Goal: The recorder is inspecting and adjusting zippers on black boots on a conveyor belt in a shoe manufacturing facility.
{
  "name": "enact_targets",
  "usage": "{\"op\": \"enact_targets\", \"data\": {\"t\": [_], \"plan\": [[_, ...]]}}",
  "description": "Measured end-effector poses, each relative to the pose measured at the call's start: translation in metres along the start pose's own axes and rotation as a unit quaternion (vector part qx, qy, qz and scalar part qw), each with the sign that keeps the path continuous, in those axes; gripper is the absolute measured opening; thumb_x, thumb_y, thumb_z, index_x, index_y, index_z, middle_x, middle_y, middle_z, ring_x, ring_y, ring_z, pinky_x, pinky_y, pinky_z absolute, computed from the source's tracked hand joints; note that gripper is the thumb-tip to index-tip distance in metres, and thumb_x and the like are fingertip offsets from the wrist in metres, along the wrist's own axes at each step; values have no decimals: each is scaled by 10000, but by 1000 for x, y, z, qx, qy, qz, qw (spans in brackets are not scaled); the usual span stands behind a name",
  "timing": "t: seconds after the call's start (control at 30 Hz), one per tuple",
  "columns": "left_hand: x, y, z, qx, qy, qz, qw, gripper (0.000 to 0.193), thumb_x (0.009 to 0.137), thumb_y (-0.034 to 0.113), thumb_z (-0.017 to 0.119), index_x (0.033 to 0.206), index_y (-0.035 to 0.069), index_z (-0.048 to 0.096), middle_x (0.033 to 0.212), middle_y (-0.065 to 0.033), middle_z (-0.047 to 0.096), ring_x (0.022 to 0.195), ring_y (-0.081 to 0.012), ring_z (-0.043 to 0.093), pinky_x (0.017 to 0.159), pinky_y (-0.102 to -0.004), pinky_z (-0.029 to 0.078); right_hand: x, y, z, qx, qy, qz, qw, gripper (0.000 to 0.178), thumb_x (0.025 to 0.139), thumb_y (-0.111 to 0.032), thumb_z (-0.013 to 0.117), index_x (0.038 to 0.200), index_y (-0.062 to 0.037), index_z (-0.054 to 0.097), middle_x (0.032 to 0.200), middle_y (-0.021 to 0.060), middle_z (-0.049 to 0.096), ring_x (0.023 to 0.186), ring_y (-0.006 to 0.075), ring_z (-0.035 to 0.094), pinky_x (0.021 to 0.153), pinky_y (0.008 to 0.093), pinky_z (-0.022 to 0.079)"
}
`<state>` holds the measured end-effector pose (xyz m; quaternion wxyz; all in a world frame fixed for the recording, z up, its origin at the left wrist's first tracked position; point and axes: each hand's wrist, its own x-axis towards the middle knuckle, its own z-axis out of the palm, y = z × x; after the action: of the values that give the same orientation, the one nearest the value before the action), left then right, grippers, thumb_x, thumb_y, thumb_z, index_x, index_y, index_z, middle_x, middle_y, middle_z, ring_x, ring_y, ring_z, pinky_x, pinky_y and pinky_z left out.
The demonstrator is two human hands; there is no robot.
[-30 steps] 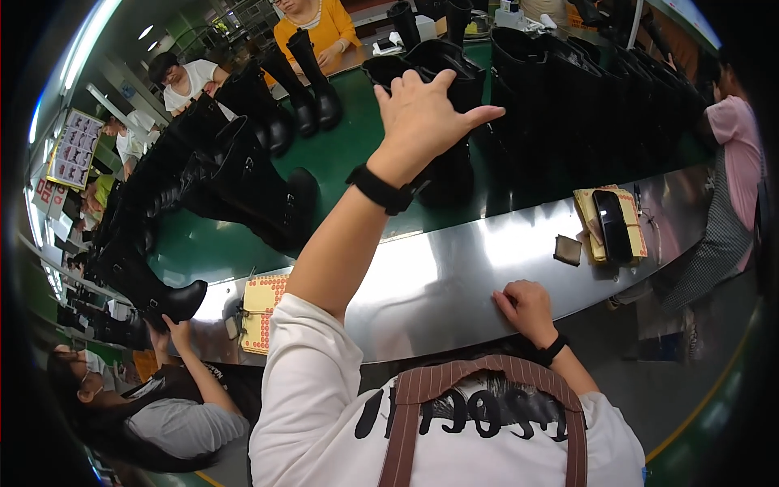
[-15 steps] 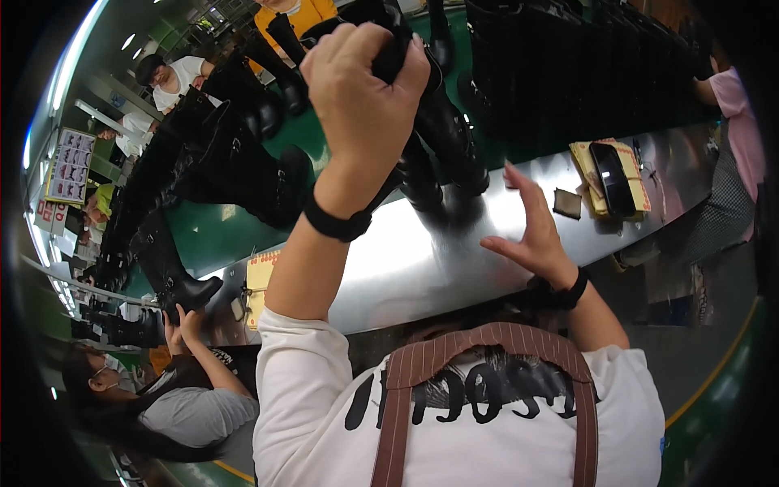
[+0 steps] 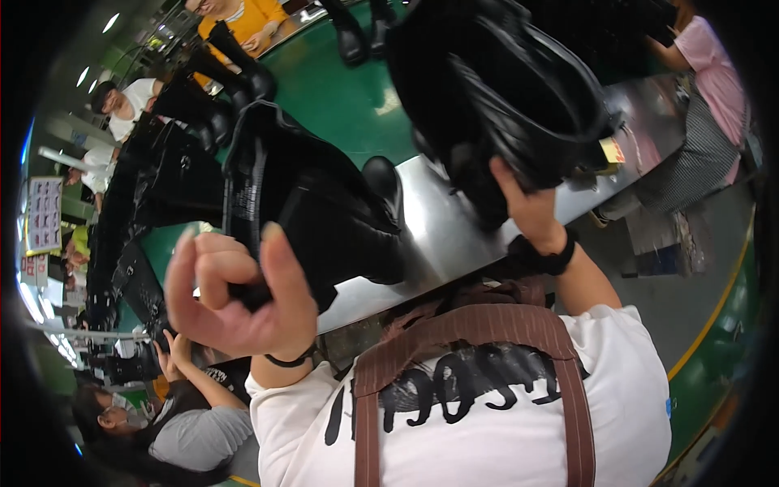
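Note:
My left hand (image 3: pixel 243 304) is raised at the left, palm up, with fingers curled and the thumb apart from them. Nothing shows in its grasp. Just beyond it a tall black boot (image 3: pixel 316 211) leans over the metal table edge, its zipped top facing my hand. My right hand (image 3: pixel 534 213) grips the side of another tall black boot (image 3: pixel 519 105), thumb against the leather. That boot's wide top opening faces me, and most of my right fingers are hidden behind it.
A shiny metal strip (image 3: pixel 426 211) edges the green work surface (image 3: pixel 320 93). More black boots (image 3: pixel 349 36) stand across it and along the left. A person in grey sleeves (image 3: pixel 199 434) works close by at left. One in pink (image 3: pixel 714 73) is at right, and others sit farther off.
My left hand has left the boot it was holding and swung down to the left. My right hand, empty before, now grips a boot. Tall boots now stand nearer to me.

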<state>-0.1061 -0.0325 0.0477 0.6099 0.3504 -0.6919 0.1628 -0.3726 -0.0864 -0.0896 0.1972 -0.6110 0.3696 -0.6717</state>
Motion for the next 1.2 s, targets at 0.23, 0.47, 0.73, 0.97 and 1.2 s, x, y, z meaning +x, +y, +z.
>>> {"op": "enact_targets", "data": {"t": [0.23, 0.47, 0.73, 0.97, 1.2], "plan": [[4, 13, -29, 104, -74, -91, 988, 498, 698, 181, 849, 1073, 16, 566, 781, 9, 438, 710, -114, 402, 708, -291, 383, -14, 1, -32, -164, 10, 61, 984, 681, 676, -146, 864, 1237, 32, 520, 1197, 127, 573, 1102, 195, 538, 965, 322, 407], [35, 20, -53, 120, -349, -48, 928, 433, 463, 296, 861, 814, 76, 734, 687, 5, 347, 756, -217, 385, 836, -405, 338, -1, -63, -13, 94, -235, -131, 958, 205, 841, -87, 561, 1031, -16, 528, 854, 79, 538, 753, 192, 491, 690, 310, 402], [44, 25, -92, 42, -472, -37, 880, 456, 487, 420, 776, 897, 222, 789, 732, 3, 343, 824, -250, 386, 1064, -575, 243, 35, -47, 113, 41, -280, 52, 958, 504, 855, -327, 692, 1229, -29, 533, 969, 109, 595, 861, 160, 563, 769, 295, 461], [21, 21, -123, -41, -467, 11, 883, 364, 453, 354, 770, 816, 328, 776, 808, 23, 321, 921, -239, 347, 889, -366, 271, 48, -25, 133, 183, -294, 266, 900, 562, 946, -568, 487, 679, -76, 541, 561, -79, 353, 502, 42, 299, 449, 255, 233], [20, 14, -127, -28, -476, 1, 879, 348, 448, 336, 760, 795, 360, 765, 817, 27, 305, 930, -232, 344, 855, -369, 249, 52, -17, 128, 128, -358, 268, 885, 564, 944, -562, 499, 606, -112, 458, 550, -90, 309, 506, 24, 286, 452, 238, 215]]}}
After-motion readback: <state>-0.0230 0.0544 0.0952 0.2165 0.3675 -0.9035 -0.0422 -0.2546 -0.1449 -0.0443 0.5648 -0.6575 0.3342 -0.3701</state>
